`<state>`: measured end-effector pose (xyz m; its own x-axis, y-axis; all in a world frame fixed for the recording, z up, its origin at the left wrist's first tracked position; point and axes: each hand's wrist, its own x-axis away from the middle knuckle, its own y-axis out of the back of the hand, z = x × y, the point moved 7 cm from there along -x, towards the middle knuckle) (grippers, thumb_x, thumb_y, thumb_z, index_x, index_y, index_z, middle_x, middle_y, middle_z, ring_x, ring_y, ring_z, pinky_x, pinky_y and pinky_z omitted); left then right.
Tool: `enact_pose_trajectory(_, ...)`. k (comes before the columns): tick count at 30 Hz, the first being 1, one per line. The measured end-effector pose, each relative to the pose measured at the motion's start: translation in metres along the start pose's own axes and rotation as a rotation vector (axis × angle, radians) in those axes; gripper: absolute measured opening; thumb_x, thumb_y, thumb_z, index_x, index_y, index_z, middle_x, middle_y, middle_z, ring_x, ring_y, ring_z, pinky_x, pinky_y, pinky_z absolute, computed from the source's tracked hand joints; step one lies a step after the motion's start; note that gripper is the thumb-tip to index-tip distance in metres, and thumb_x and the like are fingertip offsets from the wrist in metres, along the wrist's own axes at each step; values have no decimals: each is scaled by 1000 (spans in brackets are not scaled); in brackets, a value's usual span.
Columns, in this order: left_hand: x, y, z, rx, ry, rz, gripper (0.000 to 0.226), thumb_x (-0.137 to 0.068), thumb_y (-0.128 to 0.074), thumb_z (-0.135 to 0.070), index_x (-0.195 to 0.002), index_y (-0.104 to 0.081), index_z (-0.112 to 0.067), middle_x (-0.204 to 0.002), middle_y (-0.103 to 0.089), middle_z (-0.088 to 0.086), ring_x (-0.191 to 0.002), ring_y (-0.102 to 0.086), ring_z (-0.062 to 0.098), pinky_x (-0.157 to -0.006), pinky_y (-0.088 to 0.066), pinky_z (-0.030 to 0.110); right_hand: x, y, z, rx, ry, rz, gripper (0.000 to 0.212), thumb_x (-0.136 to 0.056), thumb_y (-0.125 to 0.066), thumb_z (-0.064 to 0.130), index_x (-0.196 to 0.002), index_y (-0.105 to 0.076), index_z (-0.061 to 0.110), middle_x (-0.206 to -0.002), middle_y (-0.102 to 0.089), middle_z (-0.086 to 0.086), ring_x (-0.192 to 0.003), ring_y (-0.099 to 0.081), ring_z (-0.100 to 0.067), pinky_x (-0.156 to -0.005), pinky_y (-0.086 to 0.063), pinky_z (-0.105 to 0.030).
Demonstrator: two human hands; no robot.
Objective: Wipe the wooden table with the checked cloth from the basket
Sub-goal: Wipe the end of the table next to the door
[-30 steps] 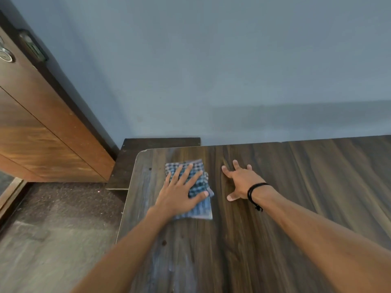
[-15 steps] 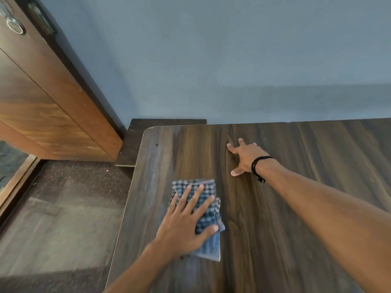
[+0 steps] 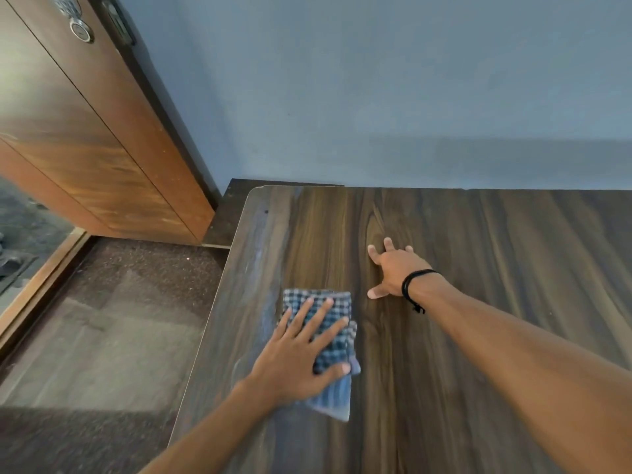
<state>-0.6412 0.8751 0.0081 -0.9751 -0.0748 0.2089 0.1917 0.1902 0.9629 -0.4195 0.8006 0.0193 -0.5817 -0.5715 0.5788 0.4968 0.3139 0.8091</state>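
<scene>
A plain blue-grey wall (image 3: pixel 376 80) is filling the upper half of the view, matte and flat. Below it the table (image 3: pixel 496 268) is stretching away to the right: a dark brown top with long streaky grain, a smooth hard face and a rounded far-left corner, with a pale dull film showing along its left edge. A glossy orange-brown door (image 3: pixel 102 165) is leaning into the left side, and a speckled dark floor (image 3: pixel 102 336) is lying under it.

The cloth (image 3: pixel 333 350) is lying folded into a thick oblong pad on the table's left part, near the edge, blue and white check in a soft weave. It is looking light and limp, likely to bunch or unfold if dragged by one corner, and likely to slide easily on the smooth top. Flat pressure over its middle is probably serving better than a pinch.

The left hand (image 3: pixel 290 364) is lying palm-down on the cloth, its fingers (image 3: pixel 321 313) straight and spread, pressing it to the wood with the thumb along the right side. The right hand (image 3: pixel 396 271) is resting flat on bare wood just beyond, near the cloth and apart from it, fingers splayed and holding nothing, probably bracing. A thin black band (image 3: pixel 415 285) is circling its wrist.
</scene>
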Motion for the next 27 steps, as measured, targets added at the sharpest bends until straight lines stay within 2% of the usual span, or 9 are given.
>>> enact_pose_trajectory(2,8,-3,3,1,16,40,78,-89,-15,-85,-153,13,-50,-161,28,-14,-148,31,16,-120,15,45,-1,-1,0,-2,-7,-4,110,-86,-73,51,-161,4,28,-167,13,-10,-150,-5,-47,-120,-24,-56)
enact_pose_trajectory(6,-68,23,50,44,134,28,80,-89,-19,-83,-156,5,-47,-165,18,-9,-152,19,22,-123,6,52,4,0,-2,-10,-15,-12,107,-87,-72,49,-161,2,29,-167,10,-9,-150,-3,-47,-120,-22,-56)
enact_pose_trajectory(8,-93,30,67,17,181,70,82,-88,-19,-83,-156,6,-45,-165,18,-6,-152,18,25,-122,7,52,7,1,-2,1,-32,-8,107,-86,-72,50,-161,2,30,-168,9,-7,-151,-4,-46,-121,-22,-55)
enact_pose_trajectory(12,-29,11,36,1,109,45,81,-91,-17,-80,-157,10,-41,-163,26,-5,-149,27,25,-121,12,50,6,2,1,28,-60,-6,110,-84,-74,53,-161,2,32,-168,9,-7,-151,-10,-44,-120,-25,-55)
enact_pose_trajectory(14,16,2,23,-11,77,2,80,-92,-17,-80,-157,9,-41,-162,27,-6,-148,28,23,-120,15,46,7,5,4,48,-80,-27,111,-82,-74,55,-161,0,31,-168,5,-9,-149,-20,-43,-118,-30,-53)
enact_pose_trajectory(18,-29,12,49,10,127,108,83,-89,-21,-83,-155,10,-45,-164,23,-7,-151,22,25,-119,13,50,18,3,14,67,-116,-74,95,-91,-68,48,-161,-9,26,-167,-9,-15,-141,-40,-37,-111,-40,-47)
enact_pose_trajectory(21,-58,16,51,-22,150,161,83,-89,-19,-83,-155,12,-43,-164,24,-5,-151,22,28,-121,11,55,27,-11,17,108,-111,-39,94,-92,-64,52,-161,-5,26,-166,-5,-18,-143,-36,-37,-114,-34,-46)
enact_pose_trajectory(25,50,-13,-20,-6,-79,40,82,-90,-17,-83,-157,9,-42,-164,23,-5,-149,28,25,-120,15,51,29,-17,19,129,-79,-52,90,-96,-57,54,-161,-1,26,-166,0,-20,-145,-32,-40,-117,-30,-48)
enact_pose_trajectory(27,72,-24,-23,7,-76,20,81,-90,-18,-84,-156,7,-45,-164,22,-9,-149,27,22,-120,15,49,31,-16,19,115,-83,-67,89,-96,-58,52,-161,-2,26,-166,-1,-21,-145,-31,-42,-118,-28,-50)
